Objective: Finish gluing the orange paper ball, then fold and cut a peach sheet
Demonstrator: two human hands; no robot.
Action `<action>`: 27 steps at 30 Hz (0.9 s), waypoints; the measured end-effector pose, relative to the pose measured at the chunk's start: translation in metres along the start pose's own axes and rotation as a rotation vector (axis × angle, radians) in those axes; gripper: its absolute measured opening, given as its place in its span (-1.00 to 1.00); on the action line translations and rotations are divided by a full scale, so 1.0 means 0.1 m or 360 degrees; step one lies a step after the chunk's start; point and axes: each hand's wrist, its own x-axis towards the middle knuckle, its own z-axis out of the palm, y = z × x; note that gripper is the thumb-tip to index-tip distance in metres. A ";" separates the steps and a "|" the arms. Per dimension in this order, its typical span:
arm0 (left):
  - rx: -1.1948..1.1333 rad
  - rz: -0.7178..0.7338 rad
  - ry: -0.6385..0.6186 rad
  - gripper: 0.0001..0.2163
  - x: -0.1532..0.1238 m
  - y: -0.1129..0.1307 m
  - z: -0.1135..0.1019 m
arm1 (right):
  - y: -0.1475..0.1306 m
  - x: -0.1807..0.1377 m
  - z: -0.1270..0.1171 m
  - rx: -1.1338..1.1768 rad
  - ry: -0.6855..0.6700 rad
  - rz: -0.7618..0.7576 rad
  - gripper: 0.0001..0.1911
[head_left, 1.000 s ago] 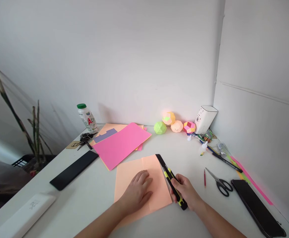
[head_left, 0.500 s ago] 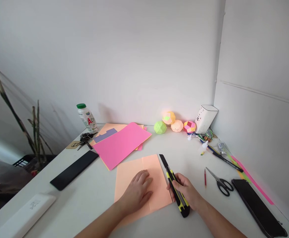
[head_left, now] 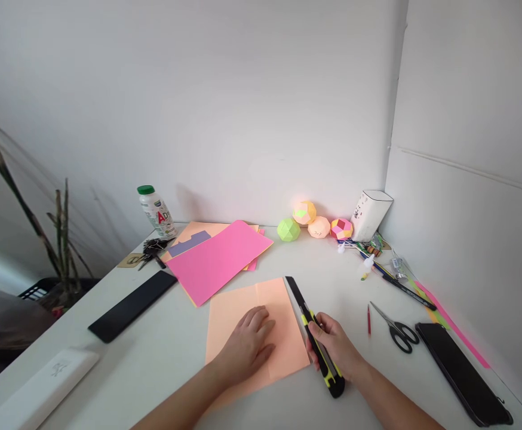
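Observation:
My left hand point(head_left: 248, 346) lies flat on a peach sheet of paper point(head_left: 227, 310), fingers loosely apart and pointing away from me. A faint crease runs down the sheet. In my right hand point(head_left: 332, 343) is a black and yellow utility knife point(head_left: 328, 369), gripped by its handle, with the long dark blade pointing away beside the sheet's right edge. The fingertips under the handle are partly hidden.
Behind the sheet lie pink paper point(head_left: 220, 260) and a black flat bar point(head_left: 133, 306). Scissors point(head_left: 398, 331), a red pencil point(head_left: 369, 319) and a black case point(head_left: 462, 373) are on the right. Paper balls point(head_left: 288, 229) and a bottle point(head_left: 157, 214) stand near the wall.
The knife's handle end has swung slightly toward me and to the right, away from the sheet's edge. My left hand stays on the paper.

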 end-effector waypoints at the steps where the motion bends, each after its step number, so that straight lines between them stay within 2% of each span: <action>1: 0.0002 -0.0005 0.0001 -0.73 0.00 0.00 0.01 | -0.01 0.00 -0.01 0.0027 0.0004 -0.0007 -0.54; 9: 0.0072 0.0005 0.0017 -0.74 -0.02 -0.02 0.04 | -0.07 -0.03 0.00 0.0530 -0.0091 -0.0042 -0.66; 11: 0.0097 0.0031 0.0000 -0.72 -0.02 -0.02 0.03 | -0.07 -0.03 0.01 0.0526 -0.0044 0.0017 -0.66; 13: 0.0111 0.0053 -0.0038 -0.70 -0.01 -0.02 0.02 | -0.07 -0.01 -0.03 0.0417 0.0097 0.0071 -0.66; 15: 0.0112 0.0062 -0.0077 -0.67 -0.02 -0.02 0.00 | -0.11 0.00 -0.13 0.0073 0.0261 0.0057 -0.67; 19: 0.0102 0.0058 -0.0113 -0.65 -0.02 -0.03 -0.01 | -0.19 0.00 -0.42 -0.1539 0.0742 -0.0249 -0.75; 20: 0.0102 0.0054 -0.0112 -0.65 -0.02 -0.03 -0.01 | -0.18 0.00 -0.47 -0.1843 0.0847 -0.0305 -0.73; 22: 0.0100 0.0053 -0.0107 -0.65 -0.02 -0.03 0.00 | -0.14 0.01 -0.50 -0.2147 0.0955 -0.0342 -0.68; 27: 0.0102 0.0038 -0.0109 -0.67 -0.02 -0.01 0.00 | 0.02 0.06 -0.42 -0.2506 0.0996 -0.0365 -0.64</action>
